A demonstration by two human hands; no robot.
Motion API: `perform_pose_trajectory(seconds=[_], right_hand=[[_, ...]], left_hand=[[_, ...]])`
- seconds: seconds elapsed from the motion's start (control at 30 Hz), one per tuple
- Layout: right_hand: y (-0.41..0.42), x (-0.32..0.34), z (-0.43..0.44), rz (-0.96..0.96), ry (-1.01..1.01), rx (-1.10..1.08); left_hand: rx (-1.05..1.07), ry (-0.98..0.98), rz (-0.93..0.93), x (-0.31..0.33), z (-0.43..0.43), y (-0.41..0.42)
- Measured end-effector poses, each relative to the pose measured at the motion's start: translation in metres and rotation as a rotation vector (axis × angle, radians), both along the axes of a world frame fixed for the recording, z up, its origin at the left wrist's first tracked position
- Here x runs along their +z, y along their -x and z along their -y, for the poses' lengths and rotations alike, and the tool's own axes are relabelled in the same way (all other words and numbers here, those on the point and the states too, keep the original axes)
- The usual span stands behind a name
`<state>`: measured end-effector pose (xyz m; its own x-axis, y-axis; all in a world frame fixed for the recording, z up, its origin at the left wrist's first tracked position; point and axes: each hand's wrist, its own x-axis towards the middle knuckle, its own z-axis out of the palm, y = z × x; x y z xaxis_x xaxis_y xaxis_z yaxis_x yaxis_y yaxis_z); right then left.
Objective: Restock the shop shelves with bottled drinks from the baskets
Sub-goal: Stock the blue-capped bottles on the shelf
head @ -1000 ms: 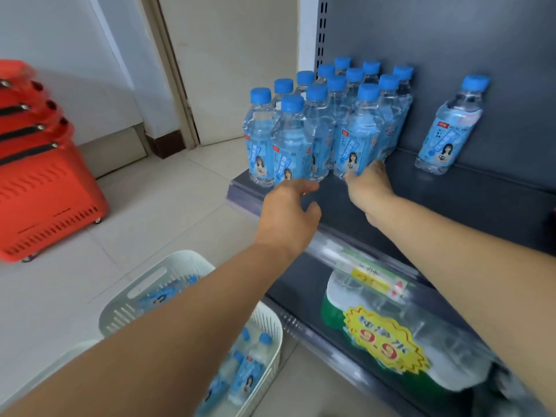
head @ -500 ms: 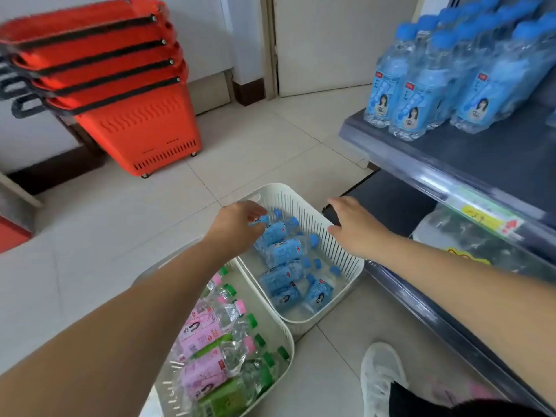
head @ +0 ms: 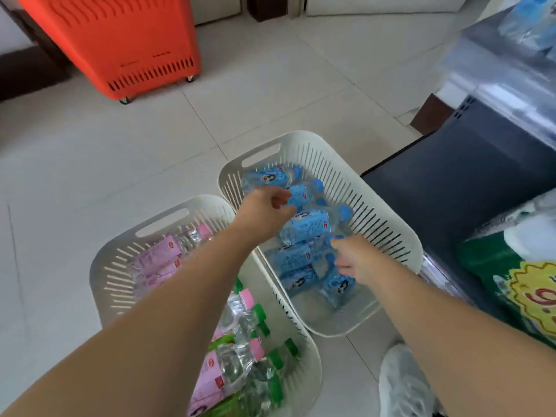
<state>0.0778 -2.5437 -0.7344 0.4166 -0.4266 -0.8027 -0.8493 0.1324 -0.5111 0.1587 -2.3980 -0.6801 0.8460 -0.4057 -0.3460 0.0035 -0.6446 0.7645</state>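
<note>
The tiled floor (head: 90, 164) is lying open to the left and ahead, running up to the orange basket (head: 120, 40), which is standing well apart at the top. Two white baskets are sitting side by side. The right basket (head: 382, 218) is sitting close against the front edge of the dark lower shelf (head: 469, 182), and the left basket (head: 117, 260) is sitting just beside it. The upper shelf (head: 508, 94) is jutting out on the right, blurred. A green pack (head: 508, 284) with a yellow price sticker is sitting beneath it.

The blue-label bottles (head: 307, 227) are lying on their sides in the right basket, clear plastic with blue caps pointing right. Both arms are reaching into it. The left hand (head: 264, 212) is curling its grip around one blue bottle (head: 302, 194) near the far end. The right hand (head: 356, 261) is hovering at the caps nearer the person with its grip half curled. Whether it is pinching one I cannot tell.

Pink-label and green-label bottles (head: 234, 350) are lying heaped in the left basket. A white shoe (head: 400, 383) is showing at the bottom edge.
</note>
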Motion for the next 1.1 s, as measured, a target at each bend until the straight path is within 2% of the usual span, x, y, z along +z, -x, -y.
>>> perform_pose_trajectory(seconds=[0.13, 0.33, 0.57, 0.67, 0.83, 1.1], right_hand=[[-0.014, -0.043, 0.007, -0.049, -0.096, -0.131], [-0.020, -0.072, 0.004, -0.011, -0.302, -0.273], [-0.019, -0.082, -0.002, 0.085, -0.441, -0.381], [-0.010, -0.084, 0.000, 0.125, -0.454, -0.396], [-0.009, -0.070, 0.004, 0.244, -0.367, -0.384], [-0.013, 0.007, 0.040, 0.358, -0.180, -0.163]], left_hand=[[0.027, -0.001, -0.105, -0.034, 0.022, -0.017], [-0.286, -0.384, -0.071, -0.077, 0.038, -0.018], [-0.341, -0.622, 0.047, -0.115, 0.043, -0.009], [-0.226, -0.548, -0.108, -0.110, 0.045, -0.007], [-0.190, -0.440, -0.183, -0.089, 0.036, -0.013], [-0.112, 0.004, -0.224, -0.034, 0.024, 0.005]])
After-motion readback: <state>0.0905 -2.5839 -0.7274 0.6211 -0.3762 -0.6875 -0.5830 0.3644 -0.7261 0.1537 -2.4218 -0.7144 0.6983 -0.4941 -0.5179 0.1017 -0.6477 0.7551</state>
